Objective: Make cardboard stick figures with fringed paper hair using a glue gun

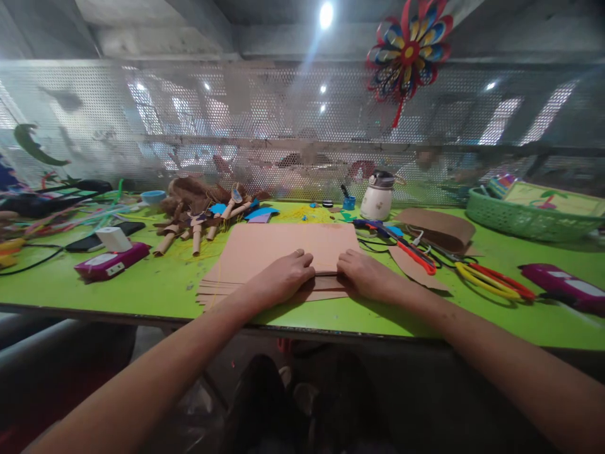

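Note:
A stack of brown paper sheets (pixel 288 241) lies on the green table in front of me, its layers fanned out at the front left. My left hand (pixel 285 275), with a ring on one finger, has its fingers curled over the near edge of the top paper. Level with it, my right hand (pixel 365 273) pinches the same edge near the right corner. Between the two hands that edge is slightly raised, with a dark gap beneath it. The thumbs are mostly hidden, and how many sheets are gripped cannot be made out.
Right of the paper lie a glue gun (pixel 378 226), red-handled scissors (pixel 418 255), yellow-and-red scissors (pixel 494 282) and a curled brown strip (pixel 437 228). A white jug (pixel 377 198) and green basket (pixel 534 221) stand behind. Leftward are paper-tube figures (pixel 198 230) and a purple power strip (pixel 113 260).

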A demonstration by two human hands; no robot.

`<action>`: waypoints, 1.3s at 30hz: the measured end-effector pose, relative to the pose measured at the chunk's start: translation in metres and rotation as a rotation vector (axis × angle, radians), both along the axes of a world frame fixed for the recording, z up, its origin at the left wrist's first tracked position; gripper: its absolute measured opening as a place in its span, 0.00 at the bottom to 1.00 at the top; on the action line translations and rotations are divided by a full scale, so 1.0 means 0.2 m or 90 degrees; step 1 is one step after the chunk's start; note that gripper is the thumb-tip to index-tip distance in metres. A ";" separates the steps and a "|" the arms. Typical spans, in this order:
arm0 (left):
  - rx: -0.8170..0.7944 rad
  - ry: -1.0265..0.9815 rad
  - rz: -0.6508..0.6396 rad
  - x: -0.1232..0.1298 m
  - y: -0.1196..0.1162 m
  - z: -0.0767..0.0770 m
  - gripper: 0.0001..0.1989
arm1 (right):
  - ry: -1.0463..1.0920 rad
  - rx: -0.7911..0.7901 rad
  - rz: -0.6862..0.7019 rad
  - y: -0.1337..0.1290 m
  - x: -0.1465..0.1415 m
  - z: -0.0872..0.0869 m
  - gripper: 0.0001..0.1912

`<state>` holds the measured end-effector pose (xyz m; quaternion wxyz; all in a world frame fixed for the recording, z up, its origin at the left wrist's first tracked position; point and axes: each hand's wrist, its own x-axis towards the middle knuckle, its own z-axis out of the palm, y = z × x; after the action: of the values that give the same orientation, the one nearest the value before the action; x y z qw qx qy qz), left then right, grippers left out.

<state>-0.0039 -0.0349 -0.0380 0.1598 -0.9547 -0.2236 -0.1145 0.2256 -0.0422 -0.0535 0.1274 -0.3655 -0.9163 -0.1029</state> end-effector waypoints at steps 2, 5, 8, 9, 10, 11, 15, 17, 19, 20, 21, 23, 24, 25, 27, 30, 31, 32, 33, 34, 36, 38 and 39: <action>0.000 -0.005 0.006 0.00 0.00 0.00 0.10 | -0.009 0.032 0.005 -0.01 0.00 -0.01 0.06; -0.018 -0.030 0.028 -0.01 -0.01 -0.01 0.10 | -0.012 0.071 0.010 -0.01 0.01 -0.04 0.05; -0.094 -0.078 0.066 0.00 0.00 0.02 0.10 | 0.010 0.086 0.018 0.00 0.01 -0.06 0.06; -0.146 -0.097 0.085 0.00 0.01 0.03 0.10 | 0.019 0.088 0.019 0.00 0.01 -0.07 0.06; -0.206 -0.115 0.105 0.01 0.03 0.05 0.11 | 0.024 0.091 0.020 0.00 0.01 -0.07 0.06; -0.265 -0.129 0.126 0.03 0.04 0.08 0.12 | 0.028 0.097 0.022 0.00 0.01 -0.07 0.06; -0.381 -0.153 0.185 0.10 0.11 0.17 0.23 | 0.039 0.148 0.028 -0.02 0.00 -0.05 0.07; -0.407 -0.121 0.197 0.13 0.14 0.20 0.23 | 0.049 0.177 0.027 -0.04 -0.01 -0.03 0.06; -0.449 -0.089 0.188 0.14 0.16 0.21 0.21 | 0.059 0.198 0.023 -0.05 -0.02 -0.02 0.08; -0.471 -0.086 0.174 0.14 0.17 0.20 0.21 | 0.064 0.206 0.023 -0.05 -0.02 -0.01 0.09; -0.494 -0.091 0.157 0.13 0.17 0.20 0.20 | 0.067 0.213 0.023 -0.06 -0.02 -0.01 0.10; -0.534 -0.118 0.135 0.11 0.18 0.19 0.21 | 0.069 0.222 0.024 -0.06 -0.03 0.00 0.12; -0.553 -0.137 0.138 0.10 0.17 0.18 0.21 | 0.069 0.225 0.023 -0.06 -0.03 0.00 0.13; -0.573 -0.155 0.145 0.09 0.17 0.17 0.22 | 0.070 0.229 0.021 -0.06 -0.03 0.00 0.13; -0.609 -0.187 0.165 0.08 0.16 0.15 0.24 | 0.072 0.235 0.010 -0.06 -0.03 0.01 0.14; -0.627 -0.232 0.169 0.09 0.14 0.14 0.23 | 0.080 0.243 -0.008 -0.06 -0.04 0.01 0.14; -0.622 -0.244 0.165 0.09 0.13 0.14 0.22 | 0.085 0.241 -0.011 -0.06 -0.04 0.00 0.14; -0.616 -0.251 0.162 0.09 0.13 0.14 0.22 | 0.095 0.237 -0.014 -0.06 -0.04 0.00 0.14; -0.612 -0.250 0.157 0.09 0.13 0.14 0.21 | 0.108 0.229 -0.015 -0.06 -0.04 -0.01 0.14; -0.608 -0.244 0.152 0.09 0.13 0.13 0.21 | 0.128 0.219 -0.015 -0.06 -0.04 -0.01 0.13; -0.594 -0.226 0.144 0.08 0.14 0.12 0.22 | 0.189 0.187 -0.005 -0.06 -0.04 -0.02 0.11; -0.578 -0.215 0.129 0.07 0.15 0.11 0.22 | 0.281 0.143 0.014 -0.04 -0.02 0.00 0.10; -0.570 -0.216 0.120 0.06 0.16 0.11 0.22 | 0.337 0.108 0.019 -0.03 -0.01 0.01 0.12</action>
<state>0.0090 -0.0028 -0.0165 -0.2954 -0.8731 -0.3594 -0.1459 0.2237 -0.0488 -0.0511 0.3942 -0.3543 -0.8443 -0.0787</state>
